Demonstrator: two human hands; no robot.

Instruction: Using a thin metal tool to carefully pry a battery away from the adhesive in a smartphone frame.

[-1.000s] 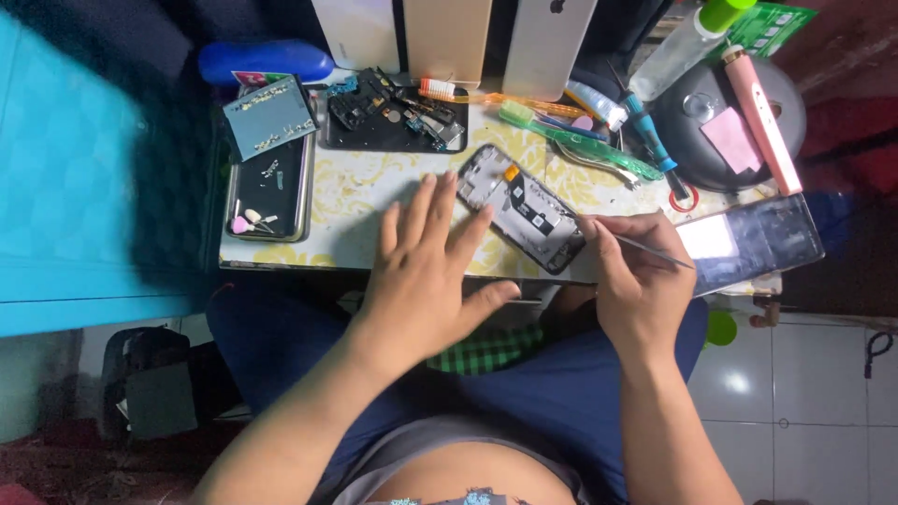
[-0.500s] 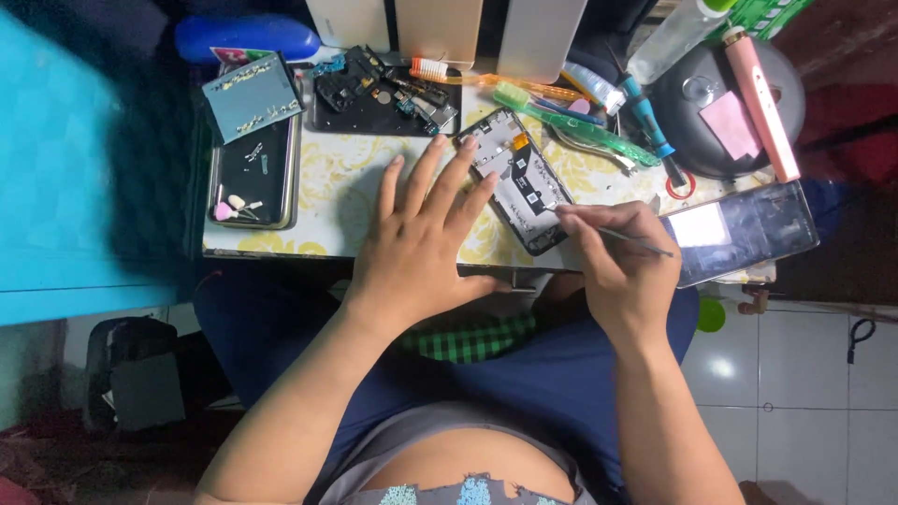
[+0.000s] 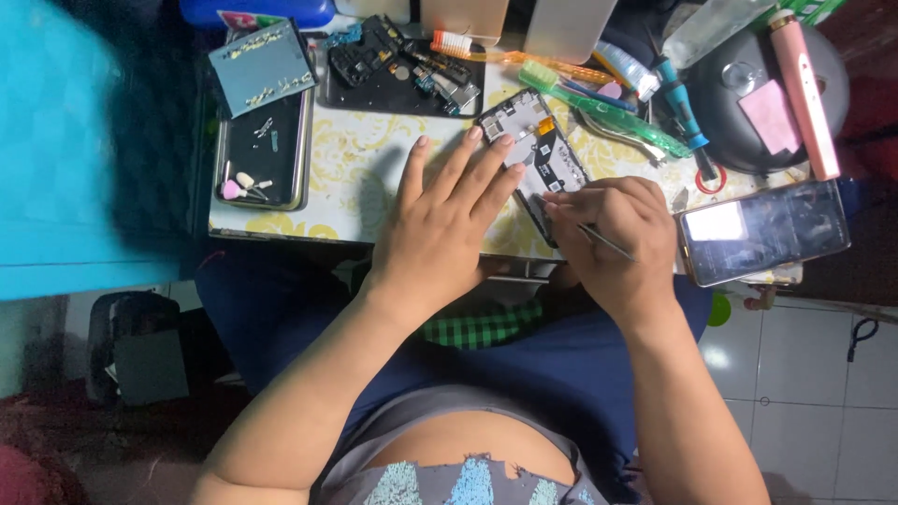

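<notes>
An opened phone body (image 3: 538,150) with bare circuitry lies on the small patterned table (image 3: 355,178). My left hand (image 3: 440,229) lies flat on the table with spread fingers, its fingertips touching the phone's left edge. My right hand (image 3: 617,238) is closed around thin metal tweezers (image 3: 599,238), with the tip at the phone's lower right side.
A dark tray (image 3: 262,154) with small parts and a blue pad (image 3: 262,65) sit at the left. A black mat (image 3: 402,70) of components, a toothbrush (image 3: 505,51), a green brush (image 3: 608,108), a screwdriver (image 3: 683,108), a pink tool (image 3: 804,93) and a lit phone screen (image 3: 762,229) crowd the back and right.
The view has shifted, so the table sits higher in the frame. My right hand has drawn closer over the phone's lower end; my left hand stays pressed beside it.
</notes>
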